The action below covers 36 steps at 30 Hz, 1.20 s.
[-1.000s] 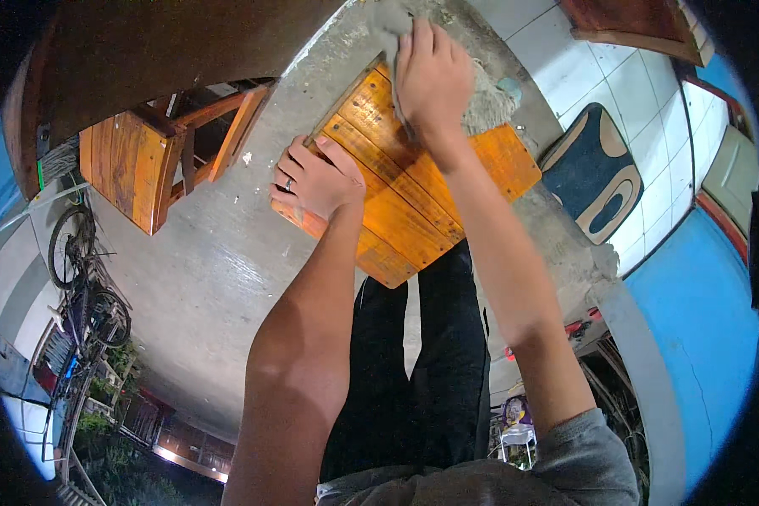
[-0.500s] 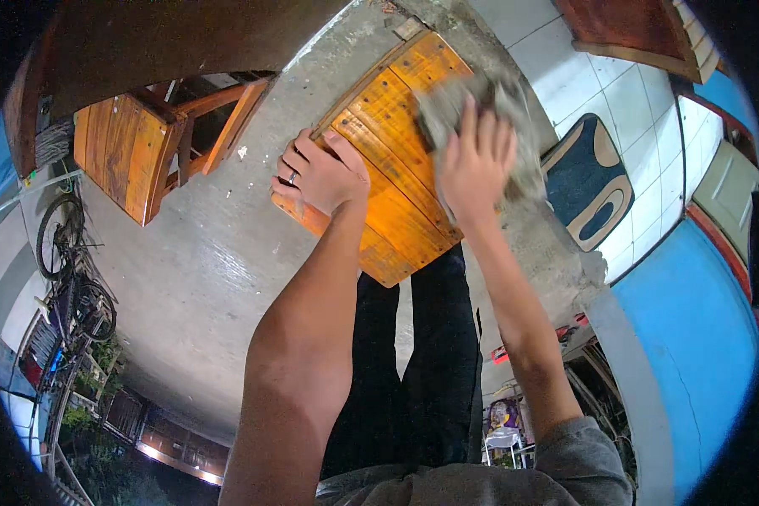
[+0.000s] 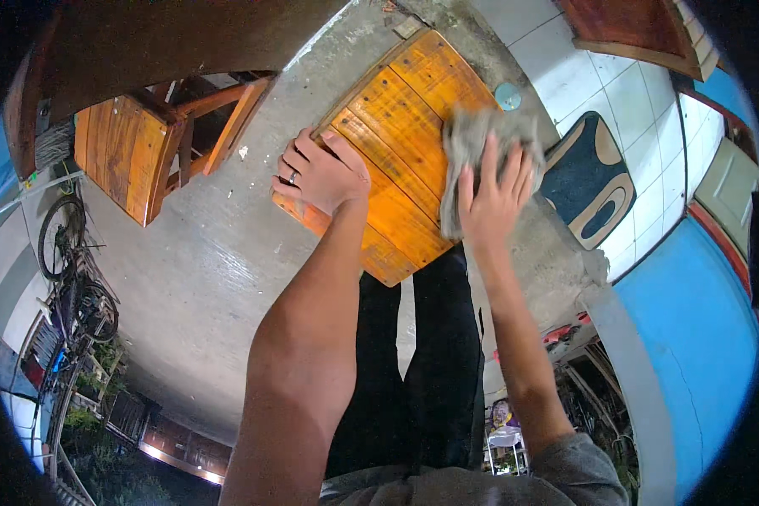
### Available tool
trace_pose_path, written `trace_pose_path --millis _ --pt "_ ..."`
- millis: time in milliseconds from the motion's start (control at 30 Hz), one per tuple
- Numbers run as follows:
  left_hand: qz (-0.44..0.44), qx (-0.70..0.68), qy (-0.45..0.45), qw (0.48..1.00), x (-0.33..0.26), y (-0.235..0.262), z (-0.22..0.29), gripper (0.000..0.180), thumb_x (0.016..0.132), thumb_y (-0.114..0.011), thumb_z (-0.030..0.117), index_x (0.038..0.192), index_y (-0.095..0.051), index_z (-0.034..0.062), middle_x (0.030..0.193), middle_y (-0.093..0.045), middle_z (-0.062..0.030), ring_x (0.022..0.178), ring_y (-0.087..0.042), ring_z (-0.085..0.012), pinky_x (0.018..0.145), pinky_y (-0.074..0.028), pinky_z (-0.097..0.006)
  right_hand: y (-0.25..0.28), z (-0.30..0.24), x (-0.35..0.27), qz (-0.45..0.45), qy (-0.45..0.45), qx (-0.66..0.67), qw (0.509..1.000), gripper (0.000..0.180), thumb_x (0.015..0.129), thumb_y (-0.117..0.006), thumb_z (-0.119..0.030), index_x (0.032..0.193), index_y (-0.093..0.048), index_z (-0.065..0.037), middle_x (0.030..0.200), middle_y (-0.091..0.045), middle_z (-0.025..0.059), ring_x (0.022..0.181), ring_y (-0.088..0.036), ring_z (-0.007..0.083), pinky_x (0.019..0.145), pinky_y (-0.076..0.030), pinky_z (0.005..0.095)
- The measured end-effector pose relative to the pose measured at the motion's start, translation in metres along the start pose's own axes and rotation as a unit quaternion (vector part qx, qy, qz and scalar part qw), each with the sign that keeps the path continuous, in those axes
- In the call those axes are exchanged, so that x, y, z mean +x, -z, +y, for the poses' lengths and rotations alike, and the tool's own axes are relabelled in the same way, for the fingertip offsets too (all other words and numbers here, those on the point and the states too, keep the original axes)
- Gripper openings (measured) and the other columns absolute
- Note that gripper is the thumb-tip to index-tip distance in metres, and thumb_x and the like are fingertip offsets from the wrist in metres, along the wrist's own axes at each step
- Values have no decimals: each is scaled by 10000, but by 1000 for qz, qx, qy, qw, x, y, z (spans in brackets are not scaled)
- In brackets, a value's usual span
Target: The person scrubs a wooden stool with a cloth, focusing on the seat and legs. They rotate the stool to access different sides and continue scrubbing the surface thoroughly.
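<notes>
An orange-brown varnished wooden stool (image 3: 401, 169) with a planked top stands in front of my legs. My left hand (image 3: 322, 175), with a ring on one finger, is closed over the left edge of that top, thumb on the planks. On the right edge lies a crumpled grey cloth (image 3: 466, 139). My right hand (image 3: 495, 198) presses on this cloth with its fingers stretched out and spread. Part of the cloth hangs past the edge. The underside of the stool is hidden.
Another wooden stool (image 3: 122, 156) lies to the left on the concrete floor (image 3: 185, 278). A light-blue round object (image 3: 507, 96) sits beyond the cloth. Right of it, a dark mat (image 3: 586, 177) lies on white tiles (image 3: 645, 143). A bicycle (image 3: 72, 278) is at far left, a blue wall (image 3: 683, 337) at right.
My right hand and the cloth have slid right and nearer to me, to the stool's right edge. The light-blue round object is now uncovered. My left hand has stayed in place.
</notes>
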<state>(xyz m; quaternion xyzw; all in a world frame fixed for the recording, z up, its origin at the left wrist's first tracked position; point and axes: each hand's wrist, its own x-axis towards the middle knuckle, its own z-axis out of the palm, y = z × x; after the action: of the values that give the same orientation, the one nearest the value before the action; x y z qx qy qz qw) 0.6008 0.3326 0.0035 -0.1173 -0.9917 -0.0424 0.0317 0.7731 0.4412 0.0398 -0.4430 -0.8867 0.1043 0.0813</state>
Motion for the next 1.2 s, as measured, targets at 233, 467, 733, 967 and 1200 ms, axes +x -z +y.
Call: trace_pose_path --millis 233,467,733,967,1200 --pt "8 -2 -6 1000 -1 0 5 324 962 -398 366 1128 -542 128 1138 -552 -104 1124 -455 -309 1025 -237 -529 -42 -88 91 41 104 8 994 505 920 -555 -381 1400 -505 -233 1402 -501 98 1324 -415 331 1132 -238 535" --pt "11 0 -7 1000 1 -1 -2 340 975 -371 379 1122 -535 119 1125 -545 -111 1128 -441 -304 1024 -226 -533 4 -6 -28 -113 81 4 990 534 877 -607 -365 1391 -535 -240 1362 -531 120 1238 -477 344 1118 -239 557" --pt "1 13 -5 1000 -1 -2 -1 345 983 -358 385 1119 -534 122 1120 -544 -94 1130 -440 -303 1015 -240 -533 -31 -49 64 48 -13 0 999 496 959 -503 -384 1428 -489 -223 1535 -370 139 1379 -354 380 1144 -158 566" --pt "21 28 -4 999 -1 -11 -3 344 968 -380 384 1125 -538 123 1113 -555 -85 1077 -476 -306 988 -275 -545 -50 -92 61 7 139 75 987 532 886 -585 -392 1396 -520 -258 1406 -509 56 1306 -441 265 1129 -239 534" --pt "22 29 2 999 0 -5 -2 343 969 -375 395 1119 -537 132 1100 -556 -85 1063 -479 -302 990 -269 -530 1 1 -21 -67 22 -11 997 594 861 -621 -402 1419 -504 -237 1489 -433 120 1320 -428 355 1143 -168 585"
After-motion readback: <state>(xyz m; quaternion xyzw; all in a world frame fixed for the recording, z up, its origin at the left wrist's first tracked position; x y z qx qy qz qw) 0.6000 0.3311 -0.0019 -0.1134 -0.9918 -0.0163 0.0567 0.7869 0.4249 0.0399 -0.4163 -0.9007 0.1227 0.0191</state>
